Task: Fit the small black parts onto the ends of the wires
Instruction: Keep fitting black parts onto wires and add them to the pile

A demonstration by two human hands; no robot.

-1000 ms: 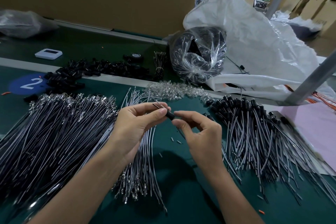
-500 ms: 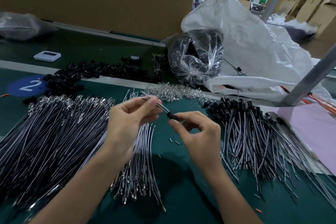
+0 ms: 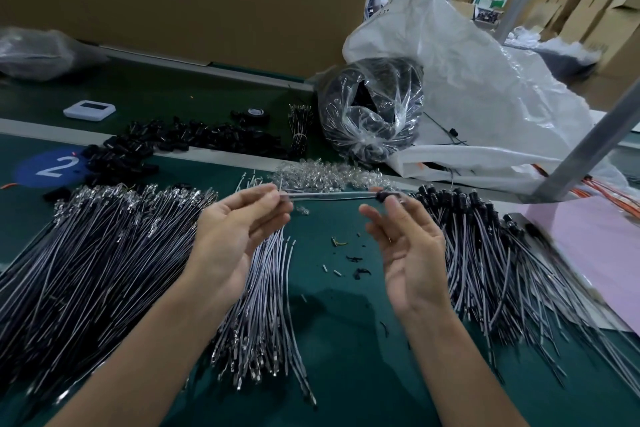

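A grey wire (image 3: 332,196) stretches level between my two hands above the green table (image 3: 346,340). My left hand (image 3: 239,229) pinches its left end between thumb and fingertips. A small black part (image 3: 381,196) sits on the wire's right end, where my right hand (image 3: 405,246) pinches it with thumb and forefinger, palm up and the other fingers loose. Bare wires (image 3: 97,253) lie fanned at the left, with a smaller bundle (image 3: 266,288) under my left hand. Wires with black parts fitted (image 3: 485,246) are piled at the right. Loose black parts (image 3: 166,146) lie heaped at the back left.
A heap of small clear pieces (image 3: 325,175) lies just behind the hands. A clear bag of black parts (image 3: 374,111) and a big white sack (image 3: 485,87) stand at the back right. A slanted metal post (image 3: 588,146), pink sheet (image 3: 595,253) and white device (image 3: 89,110) are also around.
My hands have drawn apart, and the wire is now pulled out straight between them. The black part has travelled right along with my right hand.
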